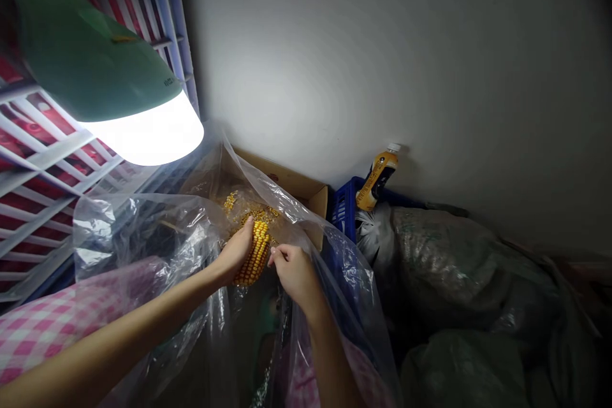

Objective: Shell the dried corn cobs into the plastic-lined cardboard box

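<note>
A dried yellow corn cob [254, 254] stands tilted inside a clear plastic bag [291, 204], its kernels in tight rows. My left hand [234, 252] grips the cob's left side. My right hand [294, 274] is at the cob's right side, with pinched fingertips touching its kernels. Loose yellow kernels [248, 207] lie in a heap in the bag behind the cob. The cob's top end is partly hidden by the plastic.
A cardboard box [287, 182] stands behind the bag, against a grey wall. To the right are a blue crate [344, 207], a yellow-labelled bottle [377, 177] and bulging sacks [444, 261]. A bright green-shaded lamp [109, 70] hangs upper left, before a white rack [43, 159]. Pink checked cloth [52, 325] lies lower left.
</note>
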`<state>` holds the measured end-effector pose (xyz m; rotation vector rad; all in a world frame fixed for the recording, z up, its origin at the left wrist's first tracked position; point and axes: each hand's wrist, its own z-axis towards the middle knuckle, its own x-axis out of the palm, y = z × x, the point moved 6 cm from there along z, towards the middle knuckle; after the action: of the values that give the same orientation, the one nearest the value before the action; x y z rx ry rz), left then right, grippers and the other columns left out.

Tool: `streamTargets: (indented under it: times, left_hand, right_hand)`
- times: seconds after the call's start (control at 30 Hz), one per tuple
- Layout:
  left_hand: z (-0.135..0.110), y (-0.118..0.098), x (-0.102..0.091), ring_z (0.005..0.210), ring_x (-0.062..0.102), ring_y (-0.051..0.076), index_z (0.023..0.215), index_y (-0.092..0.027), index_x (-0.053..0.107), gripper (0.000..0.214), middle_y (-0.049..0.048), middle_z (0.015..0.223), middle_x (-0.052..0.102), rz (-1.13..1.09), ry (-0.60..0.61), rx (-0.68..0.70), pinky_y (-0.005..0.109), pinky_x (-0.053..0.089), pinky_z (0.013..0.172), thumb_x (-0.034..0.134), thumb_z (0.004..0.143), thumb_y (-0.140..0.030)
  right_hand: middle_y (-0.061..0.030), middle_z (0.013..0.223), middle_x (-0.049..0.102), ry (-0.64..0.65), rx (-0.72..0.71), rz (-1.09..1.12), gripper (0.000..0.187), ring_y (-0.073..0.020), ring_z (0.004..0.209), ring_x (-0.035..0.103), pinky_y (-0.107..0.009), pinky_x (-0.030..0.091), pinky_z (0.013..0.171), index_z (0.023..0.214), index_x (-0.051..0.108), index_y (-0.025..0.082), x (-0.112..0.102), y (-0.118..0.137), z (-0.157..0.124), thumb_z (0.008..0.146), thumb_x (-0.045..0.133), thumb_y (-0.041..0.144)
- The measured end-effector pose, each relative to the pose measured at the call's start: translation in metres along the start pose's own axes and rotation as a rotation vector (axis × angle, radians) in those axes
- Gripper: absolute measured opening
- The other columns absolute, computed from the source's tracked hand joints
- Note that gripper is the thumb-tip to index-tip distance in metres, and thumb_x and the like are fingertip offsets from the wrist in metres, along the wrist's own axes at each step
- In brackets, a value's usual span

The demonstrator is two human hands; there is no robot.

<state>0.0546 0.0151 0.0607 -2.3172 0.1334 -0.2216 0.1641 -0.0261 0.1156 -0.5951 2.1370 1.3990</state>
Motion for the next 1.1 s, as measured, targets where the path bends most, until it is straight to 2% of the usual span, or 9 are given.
streamTargets:
  times: [0.13,0.33,0.53,0.8,0.93,1.1]
  left_hand:
    - [0.001,0.005,0.0,0.054,0.062,0.019,0.089,-0.014,0.056,0.05,0.0058,0.06,0.064,-0.155,-0.036,-0.118,0.028,0.049,0.052,0.031,0.081,-0.057]
    - [0.004,0.005,-0.005,0.06,0.064,0.018,0.093,-0.014,0.056,0.049,0.0082,0.072,0.067,-0.222,-0.1,-0.086,0.027,0.051,0.055,0.031,0.083,-0.055]
    - [0.006,0.007,-0.009,0.065,0.065,0.018,0.092,-0.014,0.056,0.048,0.0101,0.08,0.068,-0.174,-0.131,-0.061,0.026,0.051,0.056,0.03,0.083,-0.054]
    - [0.017,0.014,-0.017,0.081,0.065,0.02,0.098,-0.013,0.056,0.053,0.0125,0.096,0.067,-0.06,-0.184,0.002,0.028,0.051,0.063,0.027,0.084,-0.055]
    - [0.021,0.017,-0.02,0.079,0.065,0.02,0.098,-0.013,0.057,0.056,0.0122,0.092,0.068,0.011,-0.217,0.03,0.028,0.051,0.065,0.024,0.084,-0.056]
    - [0.022,0.02,-0.02,0.079,0.065,0.02,0.098,-0.014,0.059,0.053,0.011,0.09,0.068,-0.006,-0.216,0.07,0.029,0.051,0.069,0.027,0.085,-0.054]
  right_hand:
    - [-0.0027,0.066,0.063,-0.165,0.017,-0.089,0.029,-0.0121,0.058,0.051,-0.022,0.026,0.051,0.068,0.058,0.018,0.009,0.01,-0.007,0.085,0.036,0.025]
    - [-0.0062,0.074,0.066,-0.243,0.055,-0.123,0.029,-0.0153,0.061,0.056,-0.024,0.024,0.051,0.077,0.058,0.019,0.022,0.012,-0.008,0.088,0.032,0.025]
    - [-0.0054,0.075,0.065,-0.249,0.053,-0.025,0.028,-0.0148,0.065,0.056,-0.022,0.031,0.055,0.074,0.056,0.019,0.025,0.008,-0.006,0.088,0.032,0.025]
    - [-0.0042,0.072,0.064,-0.223,0.065,0.04,0.028,-0.0131,0.061,0.053,-0.021,0.032,0.054,0.07,0.053,0.018,0.03,0.003,-0.001,0.087,0.032,0.025]
    - [-0.0049,0.074,0.063,-0.21,0.075,0.11,0.028,-0.0133,0.064,0.054,-0.02,0.034,0.056,0.071,0.053,0.018,0.035,-0.001,0.0,0.087,0.031,0.024]
    - [-0.003,0.069,0.06,-0.171,0.087,0.171,0.026,-0.0128,0.061,0.05,-0.02,0.034,0.054,0.068,0.048,0.019,0.037,-0.004,0.003,0.086,0.03,0.025]
